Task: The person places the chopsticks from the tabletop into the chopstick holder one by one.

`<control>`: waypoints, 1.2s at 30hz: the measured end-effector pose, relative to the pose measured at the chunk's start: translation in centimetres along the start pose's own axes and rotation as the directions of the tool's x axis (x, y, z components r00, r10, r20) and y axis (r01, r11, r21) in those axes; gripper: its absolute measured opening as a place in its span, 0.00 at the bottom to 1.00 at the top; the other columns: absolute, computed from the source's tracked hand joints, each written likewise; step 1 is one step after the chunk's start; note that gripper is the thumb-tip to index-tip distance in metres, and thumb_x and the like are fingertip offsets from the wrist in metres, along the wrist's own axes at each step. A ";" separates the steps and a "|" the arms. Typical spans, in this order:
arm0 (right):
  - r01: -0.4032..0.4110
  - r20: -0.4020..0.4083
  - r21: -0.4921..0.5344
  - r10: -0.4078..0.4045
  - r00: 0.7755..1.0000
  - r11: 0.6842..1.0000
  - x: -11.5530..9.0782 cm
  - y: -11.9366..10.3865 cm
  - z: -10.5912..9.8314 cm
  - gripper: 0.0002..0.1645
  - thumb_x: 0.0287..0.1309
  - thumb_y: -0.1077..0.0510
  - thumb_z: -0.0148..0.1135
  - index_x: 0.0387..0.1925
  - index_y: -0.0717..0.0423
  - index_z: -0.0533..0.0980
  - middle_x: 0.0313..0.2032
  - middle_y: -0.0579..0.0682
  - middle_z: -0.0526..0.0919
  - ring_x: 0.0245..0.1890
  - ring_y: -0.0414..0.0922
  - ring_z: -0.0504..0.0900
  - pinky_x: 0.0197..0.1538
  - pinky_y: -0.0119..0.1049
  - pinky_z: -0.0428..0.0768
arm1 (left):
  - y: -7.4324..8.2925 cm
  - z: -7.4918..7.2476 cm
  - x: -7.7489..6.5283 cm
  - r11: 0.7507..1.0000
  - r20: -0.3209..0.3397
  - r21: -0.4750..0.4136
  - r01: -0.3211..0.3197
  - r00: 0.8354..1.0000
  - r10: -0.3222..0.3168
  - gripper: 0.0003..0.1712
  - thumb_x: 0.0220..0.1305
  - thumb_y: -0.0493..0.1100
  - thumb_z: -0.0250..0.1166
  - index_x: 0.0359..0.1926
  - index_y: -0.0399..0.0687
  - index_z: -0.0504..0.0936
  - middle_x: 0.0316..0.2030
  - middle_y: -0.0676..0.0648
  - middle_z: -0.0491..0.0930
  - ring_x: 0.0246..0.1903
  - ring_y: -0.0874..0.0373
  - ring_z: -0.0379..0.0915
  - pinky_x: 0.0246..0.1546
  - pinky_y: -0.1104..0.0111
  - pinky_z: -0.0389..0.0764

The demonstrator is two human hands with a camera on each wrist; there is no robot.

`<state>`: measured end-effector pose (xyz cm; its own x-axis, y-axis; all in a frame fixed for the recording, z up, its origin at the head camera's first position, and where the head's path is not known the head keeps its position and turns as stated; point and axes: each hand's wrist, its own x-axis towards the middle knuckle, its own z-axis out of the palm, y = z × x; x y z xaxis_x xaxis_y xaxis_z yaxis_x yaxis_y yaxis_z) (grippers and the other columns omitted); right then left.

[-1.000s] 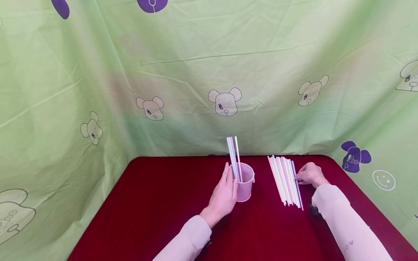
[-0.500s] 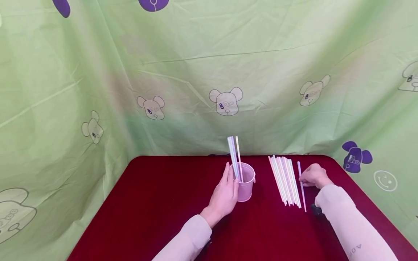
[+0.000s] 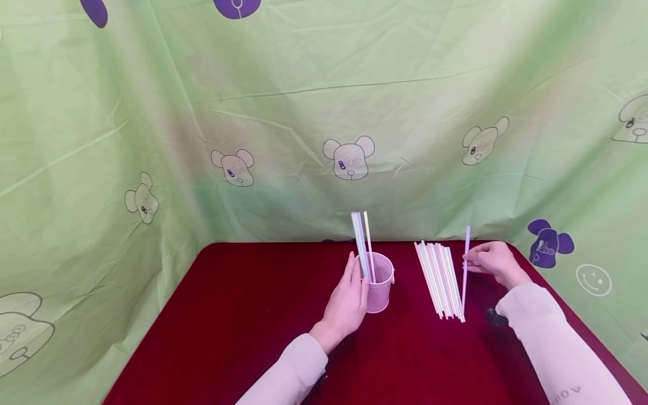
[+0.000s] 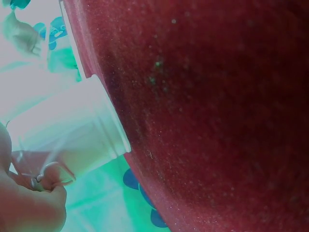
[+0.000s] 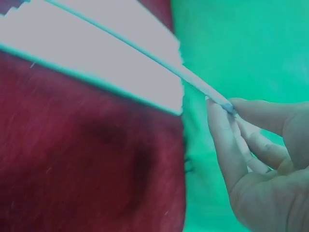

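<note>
A small pink bucket (image 3: 379, 295) stands upright on the table with several pale straws (image 3: 361, 242) leaning in it. My left hand (image 3: 344, 301) holds the bucket from its left side, fingers along the wall and thumb on the near side. In the left wrist view the thumb lies by the bucket's wire handle (image 4: 58, 169). Between thumb and index finger, my right hand (image 3: 496, 263) pinches a purple straw (image 3: 466, 242), tilted up with its lower end by the row. In the right wrist view the right hand (image 5: 260, 150) pinches this straw near one end.
A flat row of several pastel straws (image 3: 439, 281) lies on the red cloth-covered table (image 3: 243, 315), between the bucket and my right hand. A green patterned curtain (image 3: 283, 112) hangs behind the table and along both sides.
My right hand has drawn the purple straw away from the row's right edge and raised it, tilting its top end up. The left hand and bucket have stayed put.
</note>
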<state>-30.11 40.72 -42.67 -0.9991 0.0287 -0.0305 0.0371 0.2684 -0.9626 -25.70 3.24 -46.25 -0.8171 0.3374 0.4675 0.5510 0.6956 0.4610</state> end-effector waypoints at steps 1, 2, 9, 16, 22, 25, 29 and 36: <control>0.013 -0.004 0.024 -0.013 1.000 1.000 0.1 -0.4 0.1 0.24 0.62 0.69 0.52 0.51 0.90 0.61 0.27 0.46 0.84 0.30 0.42 0.85 0.41 0.41 0.82 | 0.0 0.0 0.0 1.000 -0.002 0.001 -0.002 1.000 0.002 0.33 0.74 0.52 0.39 0.72 0.39 0.49 0.73 0.47 0.40 0.64 0.54 0.61 0.57 0.64 0.70; 0.024 -0.006 0.055 -0.024 1.000 0.998 0.1 -0.8 0.2 0.24 0.62 0.69 0.51 0.51 0.90 0.61 0.27 0.46 0.84 0.30 0.42 0.85 0.41 0.40 0.82 | 0.0 0.0 0.0 1.000 -0.004 0.004 -0.004 1.000 0.004 0.33 0.74 0.52 0.39 0.72 0.39 0.49 0.73 0.47 0.40 0.64 0.54 0.61 0.57 0.64 0.70; 0.088 -0.052 0.271 -0.077 0.996 0.959 0.1 -3.9 1.9 0.15 0.60 0.71 0.55 0.46 0.81 0.68 0.26 0.47 0.84 0.30 0.41 0.85 0.40 0.36 0.81 | 0.0 0.0 -0.1 1.000 -0.005 0.005 -0.005 1.000 0.005 0.33 0.74 0.51 0.40 0.72 0.39 0.49 0.73 0.46 0.40 0.64 0.54 0.60 0.57 0.63 0.70; 0.190 -0.095 0.339 -0.167 0.981 0.921 0.2 -7.0 4.0 0.16 0.57 0.70 0.59 0.44 0.79 0.69 0.28 0.52 0.85 0.30 0.46 0.86 0.40 0.38 0.81 | 0.0 0.0 0.0 1.000 -0.014 0.012 -0.008 1.000 0.008 0.32 0.74 0.51 0.40 0.72 0.40 0.49 0.73 0.46 0.40 0.64 0.54 0.60 0.57 0.63 0.70; 0.230 -0.116 0.403 -0.200 0.973 0.886 0.2 -8.9 5.7 0.15 0.55 0.72 0.61 0.43 0.79 0.71 0.27 0.55 0.85 0.29 0.48 0.86 0.39 0.38 0.81 | 0.1 -0.1 0.0 1.000 -0.001 0.005 0.005 1.000 -0.005 0.32 0.74 0.51 0.40 0.72 0.40 0.49 0.73 0.47 0.40 0.64 0.54 0.60 0.58 0.63 0.70; 0.251 -0.143 0.432 -0.208 0.967 0.866 0.1 -9.6 6.6 0.12 0.53 0.72 0.63 0.40 0.75 0.74 0.28 0.56 0.85 0.29 0.48 0.86 0.39 0.38 0.81 | 0.1 -0.1 -0.1 1.000 0.000 0.006 0.007 1.000 -0.007 0.33 0.74 0.51 0.40 0.72 0.40 0.49 0.73 0.45 0.41 0.63 0.54 0.61 0.57 0.63 0.71; 0.280 -0.182 0.476 -0.218 0.959 0.833 0.3 -10.5 7.6 0.12 0.51 0.73 0.64 0.39 0.74 0.76 0.28 0.56 0.85 0.29 0.49 0.86 0.39 0.38 0.81 | 0.0 -0.1 -0.1 1.000 -0.003 0.009 0.005 1.000 -0.005 0.33 0.74 0.51 0.40 0.72 0.39 0.50 0.73 0.44 0.43 0.63 0.54 0.62 0.56 0.63 0.72; 0.336 -0.237 0.459 -0.250 0.939 0.822 1.0 -11.6 9.8 0.17 0.50 0.71 0.66 0.41 0.78 0.73 0.29 0.59 0.84 0.28 0.49 0.86 0.39 0.41 0.82 | 0.1 -0.1 0.0 1.000 -0.008 0.005 0.005 1.000 -0.005 0.32 0.74 0.50 0.41 0.72 0.40 0.50 0.73 0.45 0.42 0.63 0.54 0.62 0.56 0.63 0.72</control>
<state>-31.69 28.25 -34.20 -0.9424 0.1884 0.2763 -0.3137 -0.2119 -0.9256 -25.64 3.24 -46.11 -0.8184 0.3285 0.4716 0.5461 0.7002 0.4599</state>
